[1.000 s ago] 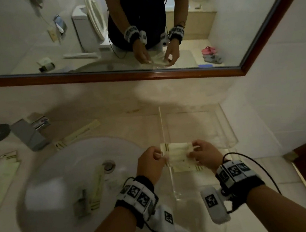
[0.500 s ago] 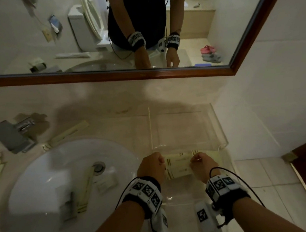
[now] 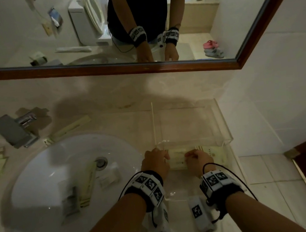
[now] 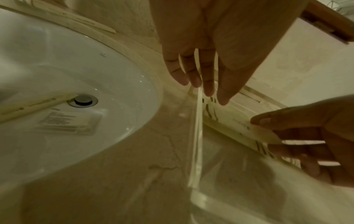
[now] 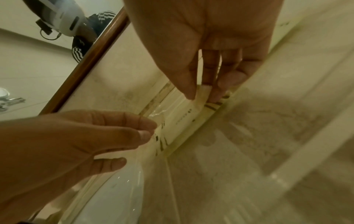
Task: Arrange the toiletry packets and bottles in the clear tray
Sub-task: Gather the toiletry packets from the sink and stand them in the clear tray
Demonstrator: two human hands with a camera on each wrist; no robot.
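Both hands, the left (image 3: 156,160) and right (image 3: 199,158), reach into the clear tray (image 3: 223,125) on the bench, fingers straight on a packet (image 3: 178,158) lying flat inside, neither grip closed round it.

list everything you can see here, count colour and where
clear plastic tray: one, transparent, on the counter right of the basin
cream flat packet with dark stripes: one, in the tray under both hands
white oval basin: one, set into the beige counter
packets in the basin: several, cream and clear, near the drain; exact count unclear
long cream packet: one, on the counter behind the basin
grey metal tap: one, behind the basin at left
wood-framed mirror: one, brown frame, on the wall
left hand: fingers straight, at the packet's left end
right hand: fingers straight, at its right end
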